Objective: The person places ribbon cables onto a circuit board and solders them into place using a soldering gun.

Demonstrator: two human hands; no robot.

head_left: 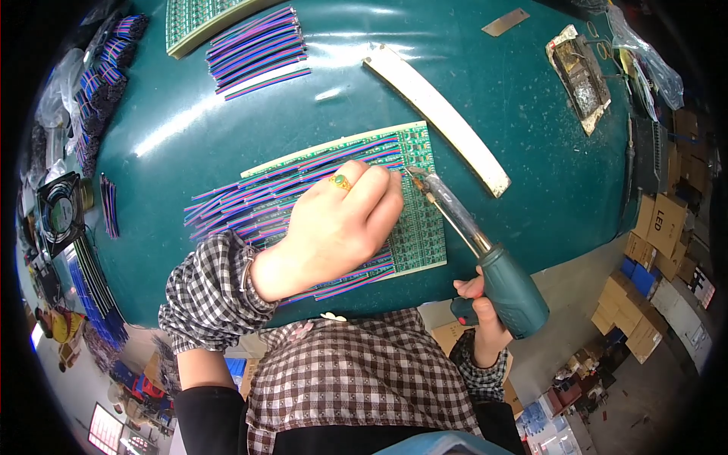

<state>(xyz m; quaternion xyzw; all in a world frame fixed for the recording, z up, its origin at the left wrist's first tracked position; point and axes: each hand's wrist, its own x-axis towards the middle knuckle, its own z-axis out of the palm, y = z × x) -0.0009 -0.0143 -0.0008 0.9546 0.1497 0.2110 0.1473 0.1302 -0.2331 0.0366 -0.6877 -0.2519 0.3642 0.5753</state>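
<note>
A green circuit board panel [422, 227] lies on the table in front of me, with many flat ribbon wires [246, 199] in blue, pink and black laid across it, their loose ends trailing left. My left hand [345, 216], a green-stoned ring on one finger, rests over the panel. Its fingers are closed in a pinch on a ribbon wire, mostly hidden beneath them. Wrapped round the handle of a dark green soldering gun [514, 292] is my right hand [485, 311]. The gun's tip reaches the panel just right of my left fingertips.
A curved white strip [447, 121] lies right of the panel. Beyond are a ribbon wire bundle [258, 53], stacked boards [205, 19], a metal plate [506, 22] and a dirty solder tray [580, 80]. A black fan [61, 212] stands at the left edge; cardboard boxes [660, 235] lie right.
</note>
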